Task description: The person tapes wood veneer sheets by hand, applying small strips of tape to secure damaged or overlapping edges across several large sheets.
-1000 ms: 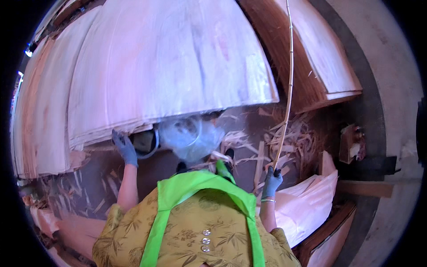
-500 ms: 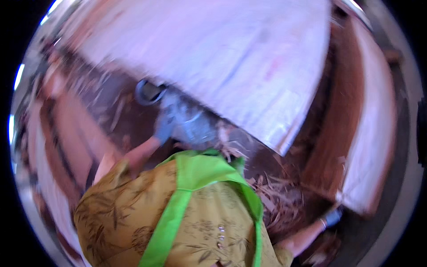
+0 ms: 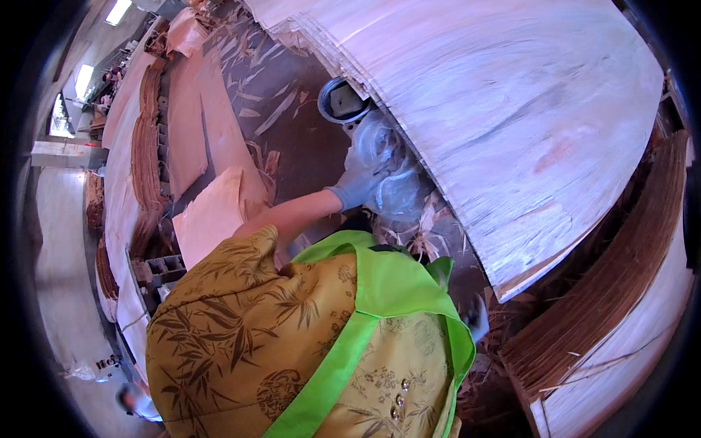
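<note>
Single wide fisheye view, head-worn here in the room, facing steeply downward. The mustard-yellow, leaf-patterned fabric shirt (image 3: 234, 328) and lime-green cloth apron (image 3: 401, 288) appear nearest, below; the blue-grey-gloved left hand (image 3: 358, 187) lies near mid-frame; the broad, pale wooden sheet stack (image 3: 504, 131) extends farther off, upper right.

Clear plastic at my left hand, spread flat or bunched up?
Bunched up: the clear plastic shows puffy folds and creases by the left hand.

Pale wood strips (image 3: 276, 113) lie scattered across the dark brown floor (image 3: 307, 150).
</note>
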`<state>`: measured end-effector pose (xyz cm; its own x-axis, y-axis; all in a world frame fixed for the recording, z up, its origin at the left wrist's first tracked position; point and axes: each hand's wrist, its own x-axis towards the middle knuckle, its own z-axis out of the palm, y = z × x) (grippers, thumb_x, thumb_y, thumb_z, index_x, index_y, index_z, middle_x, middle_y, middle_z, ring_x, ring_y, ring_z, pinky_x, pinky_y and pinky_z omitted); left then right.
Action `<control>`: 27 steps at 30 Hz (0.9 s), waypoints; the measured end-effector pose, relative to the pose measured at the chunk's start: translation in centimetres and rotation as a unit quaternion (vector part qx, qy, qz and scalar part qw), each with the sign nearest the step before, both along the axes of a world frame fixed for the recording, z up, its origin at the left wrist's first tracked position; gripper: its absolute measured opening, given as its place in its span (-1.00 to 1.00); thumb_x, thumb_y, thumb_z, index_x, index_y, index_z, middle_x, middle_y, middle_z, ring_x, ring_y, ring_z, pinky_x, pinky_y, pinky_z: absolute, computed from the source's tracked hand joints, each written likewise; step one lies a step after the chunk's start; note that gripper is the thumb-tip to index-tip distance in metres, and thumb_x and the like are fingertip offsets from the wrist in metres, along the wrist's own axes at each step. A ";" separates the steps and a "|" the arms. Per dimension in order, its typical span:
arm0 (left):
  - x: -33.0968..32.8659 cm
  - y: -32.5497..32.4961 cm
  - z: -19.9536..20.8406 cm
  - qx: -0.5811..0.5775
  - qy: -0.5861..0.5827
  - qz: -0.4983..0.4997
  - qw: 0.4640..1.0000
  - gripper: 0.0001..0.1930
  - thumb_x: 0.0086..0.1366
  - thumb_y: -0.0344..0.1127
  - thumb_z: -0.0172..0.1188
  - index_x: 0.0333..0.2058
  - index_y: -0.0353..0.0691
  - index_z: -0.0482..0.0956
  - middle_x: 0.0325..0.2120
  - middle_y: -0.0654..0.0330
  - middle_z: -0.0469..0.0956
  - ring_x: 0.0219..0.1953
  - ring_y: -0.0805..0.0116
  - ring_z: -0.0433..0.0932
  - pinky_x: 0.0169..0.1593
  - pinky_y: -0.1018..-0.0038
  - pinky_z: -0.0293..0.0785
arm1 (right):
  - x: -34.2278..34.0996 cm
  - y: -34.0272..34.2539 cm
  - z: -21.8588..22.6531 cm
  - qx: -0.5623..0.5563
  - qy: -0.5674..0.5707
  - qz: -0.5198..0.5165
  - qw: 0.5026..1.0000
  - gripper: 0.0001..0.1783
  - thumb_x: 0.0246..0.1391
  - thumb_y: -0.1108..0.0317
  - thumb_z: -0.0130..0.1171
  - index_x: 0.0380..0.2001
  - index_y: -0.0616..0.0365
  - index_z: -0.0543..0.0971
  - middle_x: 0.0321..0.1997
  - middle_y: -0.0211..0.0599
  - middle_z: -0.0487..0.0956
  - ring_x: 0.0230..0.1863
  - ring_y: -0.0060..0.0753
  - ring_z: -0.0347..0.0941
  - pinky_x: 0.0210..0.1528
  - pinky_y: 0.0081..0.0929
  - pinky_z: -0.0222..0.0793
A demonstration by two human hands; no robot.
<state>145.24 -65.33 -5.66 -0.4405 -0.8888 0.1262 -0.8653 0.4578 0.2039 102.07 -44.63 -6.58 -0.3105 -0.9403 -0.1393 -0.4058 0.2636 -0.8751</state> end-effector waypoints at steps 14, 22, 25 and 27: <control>9.8 -4.4 -2.0 0.078 0.011 -0.002 0.997 -0.64 0.11 -0.37 0.02 -0.07 -0.13 0.46 -0.15 0.01 0.44 -0.37 0.05 0.51 -0.34 0.23 0.45 | 26.7 -17.8 -7.4 0.124 -0.301 -0.005 0.945 -0.66 0.07 0.27 0.18 -0.17 0.32 0.50 -0.26 -0.39 0.54 -0.31 -0.62 0.37 -0.29 -0.63 0.32; 11.5 -5.5 -2.0 0.150 0.101 -0.081 0.980 -0.65 0.09 -0.43 0.00 -0.09 -0.20 0.45 -0.05 0.12 0.40 -0.25 0.10 0.48 -0.22 0.24 0.42 | 32.6 -24.1 -10.5 0.099 -0.330 -0.173 0.923 -0.73 -0.03 0.27 0.26 -0.31 0.21 0.52 -0.45 -0.46 0.50 -0.57 -0.64 0.33 -0.64 -0.60 0.22; 12.8 -5.6 -2.1 0.142 0.142 -0.101 0.974 -0.66 0.10 -0.43 -0.01 -0.10 -0.20 0.45 -0.05 0.10 0.40 -0.20 0.10 0.47 -0.17 0.23 0.41 | 32.2 -24.1 -9.5 0.184 -0.326 -0.175 0.911 -0.80 -0.07 0.29 0.27 -0.42 0.12 0.49 -0.56 -0.51 0.46 -0.65 -0.65 0.30 -0.68 -0.60 0.13; 13.6 -5.5 -1.8 0.187 0.109 -0.090 0.972 -0.66 0.09 -0.42 0.01 -0.10 -0.21 0.45 -0.05 0.10 0.40 -0.19 0.09 0.46 -0.16 0.24 0.41 | 32.4 -23.7 -8.7 0.196 -0.344 -0.182 0.900 -0.82 -0.07 0.31 0.24 -0.42 0.05 0.44 -0.62 -0.53 0.40 -0.71 -0.65 0.28 -0.72 -0.63 0.10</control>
<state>158.80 -70.87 -7.48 -0.5925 -0.8012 -0.0833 -0.6957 0.4569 0.5543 134.43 -68.36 -15.26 -0.3013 -0.6305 -0.7154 0.3711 0.6136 -0.6970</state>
